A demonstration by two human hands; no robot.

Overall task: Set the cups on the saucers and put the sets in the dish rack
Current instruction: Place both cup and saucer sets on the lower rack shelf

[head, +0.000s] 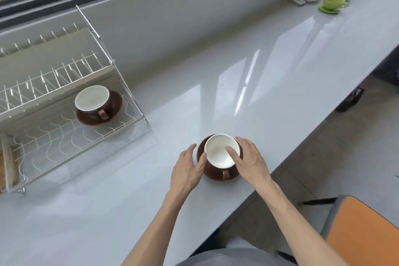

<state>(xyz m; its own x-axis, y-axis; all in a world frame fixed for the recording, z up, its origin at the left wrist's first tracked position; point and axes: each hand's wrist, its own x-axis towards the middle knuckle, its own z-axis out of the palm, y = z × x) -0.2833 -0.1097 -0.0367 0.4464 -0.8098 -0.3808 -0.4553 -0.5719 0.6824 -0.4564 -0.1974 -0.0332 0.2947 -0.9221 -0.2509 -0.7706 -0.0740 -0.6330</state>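
Head view: brown cup [220, 155] seated on saucer [216, 177], lower centre of surface [237, 84]. Rim pinched by right grip [251, 158], thumb inside. Left grip [187, 168] held apart, thumb touched to cup side. Second set [92, 98] lodged in dish rack [64, 140], left of frame.

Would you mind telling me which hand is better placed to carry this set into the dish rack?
Probably left: the left hand sits at the saucer on the dish rack side, while the right hand only pinches the cup by its rim.
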